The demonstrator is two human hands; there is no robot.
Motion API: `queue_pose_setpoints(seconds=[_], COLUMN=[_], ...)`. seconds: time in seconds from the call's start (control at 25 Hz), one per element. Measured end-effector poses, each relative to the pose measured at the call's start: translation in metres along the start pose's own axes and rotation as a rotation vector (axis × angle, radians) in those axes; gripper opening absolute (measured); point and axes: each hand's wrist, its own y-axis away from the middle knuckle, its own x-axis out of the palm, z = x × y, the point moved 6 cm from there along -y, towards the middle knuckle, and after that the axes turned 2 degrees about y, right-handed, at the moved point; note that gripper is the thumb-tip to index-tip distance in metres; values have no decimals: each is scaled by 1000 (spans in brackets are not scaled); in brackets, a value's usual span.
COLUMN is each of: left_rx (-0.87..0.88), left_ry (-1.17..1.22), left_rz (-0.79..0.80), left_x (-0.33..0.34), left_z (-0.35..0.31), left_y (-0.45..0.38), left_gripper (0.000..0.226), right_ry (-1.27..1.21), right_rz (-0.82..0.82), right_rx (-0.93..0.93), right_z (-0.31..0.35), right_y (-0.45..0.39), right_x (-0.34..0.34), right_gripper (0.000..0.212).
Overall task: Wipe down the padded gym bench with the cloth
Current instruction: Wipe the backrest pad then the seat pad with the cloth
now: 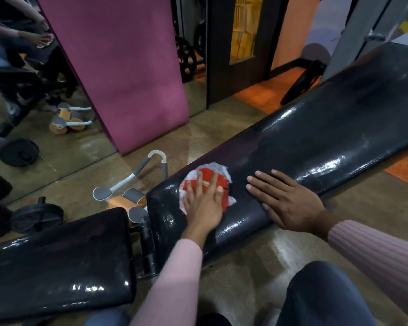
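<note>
The left hand [204,198] lies flat on the red-and-white cloth [206,184], fingers straight and slightly spread, pressing it onto the black padded backrest [316,142] of the gym bench. The cloth sits at the lower end of that pad, close to the hinge gap [144,243] that separates it from the seat pad [57,262].

The right hand [285,198] rests palm down on the same pad, just beside the cloth on its right, fingers extended and holding nothing. It appears to brace the bench.

Key relation: the backrest's long axis runs from the cloth up and away to the right, rising toward the far corner of the room. Most of the pad surface lies on that side of the cloth. The left hand already holds the cloth down, so it is the working hand; the right hand lies directly across the probable wiping path and would need to lift or shift for a stroke along the axis.

Surroundings: an orange-and-grey ab roller [127,196] lies on the floor just beyond the bench, near the hinge. A purple mat [127,67] leans against a wall mirror [21,78]. Weight plates [186,57] stand farther back. None of these touches the pad surface.

Patches of the pad shine as if wet; whether this is moisture or reflected light cannot be determined.
</note>
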Motion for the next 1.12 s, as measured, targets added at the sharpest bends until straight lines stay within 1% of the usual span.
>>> queue_pose_setpoints(seconds=[0.08,0.16,0.24,0.32,0.44,0.52,0.6,0.72,0.8,0.88,1.0,1.04,1.12], left_rx=[-130,-201,-179,-106,-25,-32,-95,-161,-125,-44,22,16,-56], left_ry=[9,6,10,-3,-29,-7,22,1,-11,-42,-49,-33,2], left_rz=[5,-8,-31,-41,-19,7,34,-16,-35,-23,-27,-22,-13], left_x=[-11,-12,-4,7,13,4,-5,-4,8,23,24,20,8], left_z=[31,46,32,8,-11,-3,17,32,17,-9,-24,-20,0], left_y=[-11,1,26,43,36,14,0,23,57,77,54,42,24], left_gripper=[49,49,49,50,50,49,49,50,51,52,51,50,50], right_ry=[-2,5,4,1,-5,-8,-20,-11,-12,-6,-7,-9,-11], right_rz=[-2,-3,3,5,20,23,23,13,7,5,8,13,28], right_rx=[12,10,-1,-4,-9,-1,8,13,0,-8,-1,0,-1], right_z=[0,0,1,1,1,0,-1,-1,1,1,1,1,1], right_y=[0,0,1,0,0,-1,-2,-1,-1,-1,-1,-1,-3], right_x=[-1,1,2,1,0,-1,-1,-1,0,-1,-2,-2,-2], right_gripper=[51,51,51,51,51,51,51,51,51,51,50,50,50])
